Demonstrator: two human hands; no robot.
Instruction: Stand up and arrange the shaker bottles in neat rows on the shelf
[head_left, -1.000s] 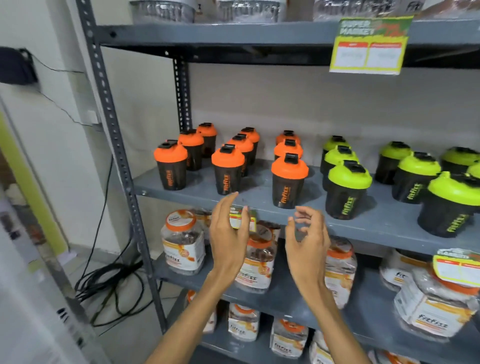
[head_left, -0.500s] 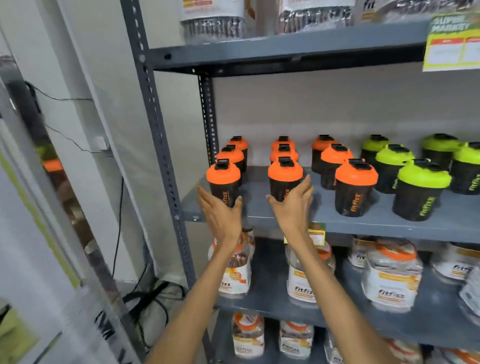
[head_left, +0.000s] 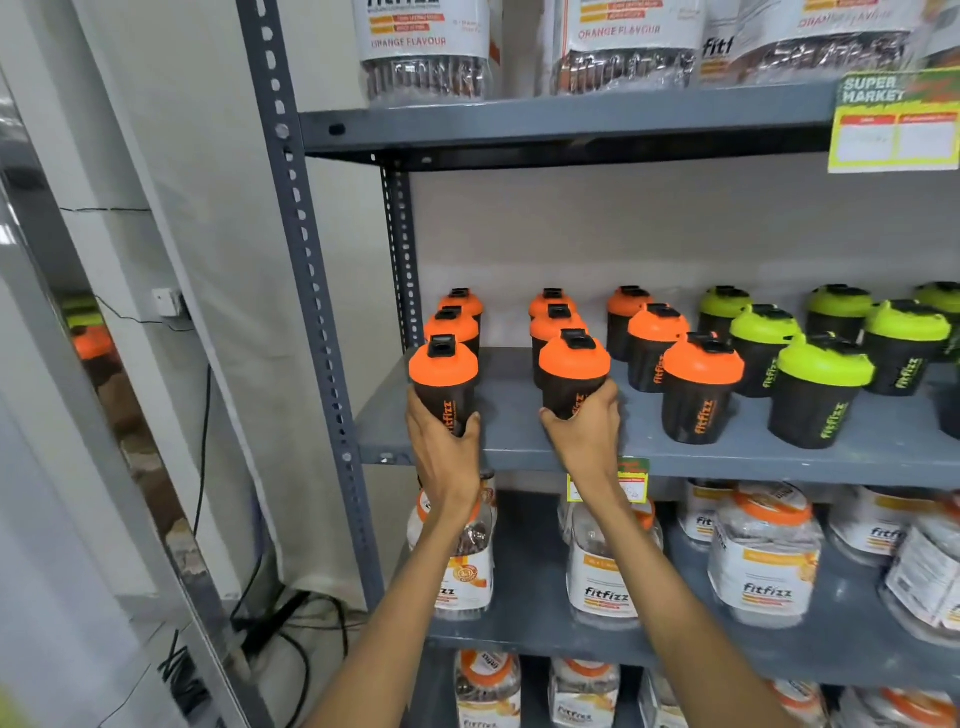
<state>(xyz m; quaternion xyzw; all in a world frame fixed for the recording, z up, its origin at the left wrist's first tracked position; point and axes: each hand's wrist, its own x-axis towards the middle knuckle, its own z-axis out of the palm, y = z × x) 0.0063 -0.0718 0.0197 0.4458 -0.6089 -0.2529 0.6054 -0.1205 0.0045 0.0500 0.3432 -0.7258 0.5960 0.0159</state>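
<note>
Black shaker bottles stand upright in rows on the grey middle shelf (head_left: 519, 447): orange-lidded ones on the left, green-lidded ones (head_left: 821, 389) on the right. My left hand (head_left: 441, 447) wraps the base of the front-left orange-lidded bottle (head_left: 443, 382) at the shelf's left front corner. The front bottle of the second row (head_left: 574, 371) is gripped low down by my right hand (head_left: 587, 434). Two more orange bottles stand behind each held one. A third orange row (head_left: 701, 387) runs beside them.
A perforated grey upright post (head_left: 317, 332) frames the shelf's left side. The shelf above (head_left: 571, 122) carries product tubs and a yellow price tag (head_left: 893, 124). Clear jars (head_left: 602, 566) fill the shelf below. Cables (head_left: 280, 623) lie on the floor at left.
My hands rose from below the shelf edge and closed around the two front orange-lidded bottles. The view moved closer and to the left.
</note>
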